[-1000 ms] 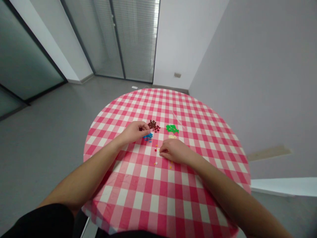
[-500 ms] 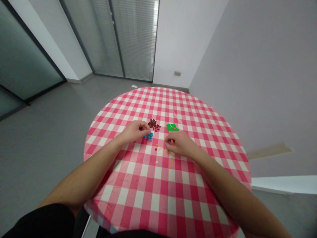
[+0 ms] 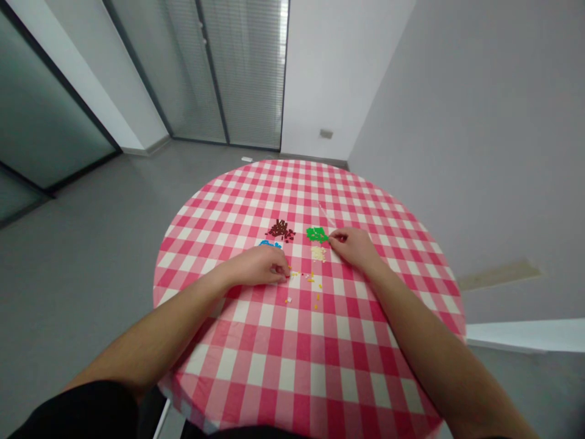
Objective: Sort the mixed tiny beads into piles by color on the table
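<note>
My left hand (image 3: 261,266) rests low over the cloth with thumb and fingertips pinched together, beside a few loose small yellow pieces (image 3: 311,280). Whatever lies between its fingertips is too small to make out. It partly covers the pile of blue pieces (image 3: 269,244). At the right edge of the pile of green pieces (image 3: 316,234), my right hand (image 3: 354,245) has its fingertips closed together, and their contents cannot be made out. A pile of cream pieces (image 3: 319,253) lies just below the green one. Dark brown pieces (image 3: 280,230) are heaped farther left.
A round table with a red-and-white checked tablecloth (image 3: 292,372) carries everything. A small white piece (image 3: 289,300) and more yellow bits lie toward me. Beyond the table are a glass partition (image 3: 242,79) and a wall (image 3: 479,152) on the right.
My left hand has come from the blue pile toward me and slightly right, to the loose pieces. My right hand has moved away and right to the green pile, uncovering the cream pieces.
</note>
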{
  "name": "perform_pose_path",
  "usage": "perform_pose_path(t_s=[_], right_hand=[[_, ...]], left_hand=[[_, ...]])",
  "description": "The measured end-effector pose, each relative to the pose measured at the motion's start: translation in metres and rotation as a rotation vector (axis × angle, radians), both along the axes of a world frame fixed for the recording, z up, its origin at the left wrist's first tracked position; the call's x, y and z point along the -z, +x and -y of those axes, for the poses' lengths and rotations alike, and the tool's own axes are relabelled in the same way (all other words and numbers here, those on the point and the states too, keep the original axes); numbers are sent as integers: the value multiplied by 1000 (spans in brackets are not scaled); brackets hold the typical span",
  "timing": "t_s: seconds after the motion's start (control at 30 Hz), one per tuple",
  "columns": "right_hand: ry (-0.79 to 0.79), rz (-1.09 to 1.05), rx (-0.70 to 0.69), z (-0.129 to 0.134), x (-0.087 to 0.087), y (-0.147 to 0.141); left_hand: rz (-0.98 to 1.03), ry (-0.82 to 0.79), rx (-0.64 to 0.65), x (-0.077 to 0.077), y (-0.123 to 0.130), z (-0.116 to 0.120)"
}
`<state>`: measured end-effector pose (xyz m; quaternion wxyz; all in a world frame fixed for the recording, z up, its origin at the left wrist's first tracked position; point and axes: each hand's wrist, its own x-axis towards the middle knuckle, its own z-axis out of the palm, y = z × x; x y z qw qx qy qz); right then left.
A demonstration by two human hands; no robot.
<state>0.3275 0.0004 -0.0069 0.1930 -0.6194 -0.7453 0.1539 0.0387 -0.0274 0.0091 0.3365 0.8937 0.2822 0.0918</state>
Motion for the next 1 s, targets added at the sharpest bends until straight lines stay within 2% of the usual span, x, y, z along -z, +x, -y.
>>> perform_pose_path(t_s=[0.33,0.53,0.6,0.7,0.8,1.0], right_hand=[[16,182,-120,1,4,-1],[70,117,-156,10,-7,-5],[66,71,-237,17,-15,-12],[-8,47,-444,30,-26,-27],[-59,99,-575,41,-29,-42],[-104,262,-525,48,-19,-58]], left_hand=[[-69,65,-10,4,4,2],[-56,74,-22,4,5,1],[-65,80,-27,5,5,1],[-80,101,-27,7,5,0],[-96,120,-28,8,6,0],[-129,157,-47,7,9,4]])
